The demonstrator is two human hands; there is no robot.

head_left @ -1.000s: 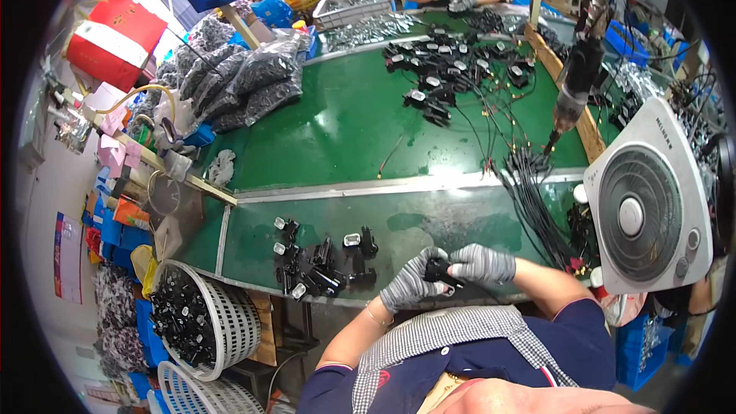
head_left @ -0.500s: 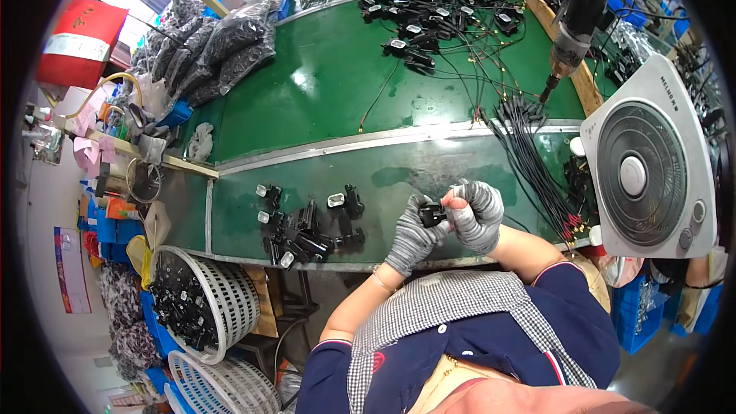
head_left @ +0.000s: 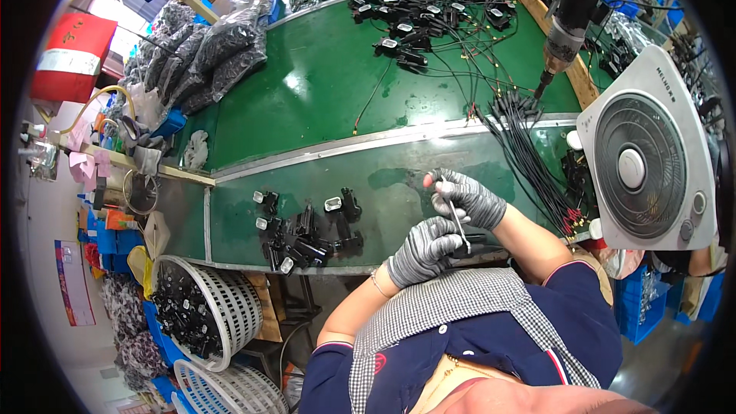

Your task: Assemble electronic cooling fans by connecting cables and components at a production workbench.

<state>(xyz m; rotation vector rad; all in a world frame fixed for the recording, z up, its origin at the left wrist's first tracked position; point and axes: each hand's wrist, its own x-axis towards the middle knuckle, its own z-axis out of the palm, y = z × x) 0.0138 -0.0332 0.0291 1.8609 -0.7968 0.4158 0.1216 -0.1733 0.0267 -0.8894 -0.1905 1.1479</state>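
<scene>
Both my hands wear grey striped gloves with bare fingertips, close together over the near edge of the green bench. My left hand (head_left: 425, 251) is closed around a small black plastic part (head_left: 477, 245), which shows only in part beyond the fingers. Just above it, my right hand (head_left: 477, 203) pinches a thin silvery metal rod (head_left: 455, 219). The rod slants down to the left hand's fingertips; whether it touches the black part I cannot tell. To the left, several black plastic parts (head_left: 305, 234), some with pale metal ends, lie in a loose group.
A power driver (head_left: 563, 42) hangs at the upper right. Below it lies a bundle of black cables (head_left: 525, 153). A grey fan (head_left: 648, 157) stands at the right. More black parts (head_left: 406, 27) with leads lie at the back. A white basket (head_left: 244, 314) of parts stands lower left.
The black part has dropped nearer my body in my left hand and is now mostly hidden. My right hand has come off it, and a thin metal rod now shows in its fingers.
</scene>
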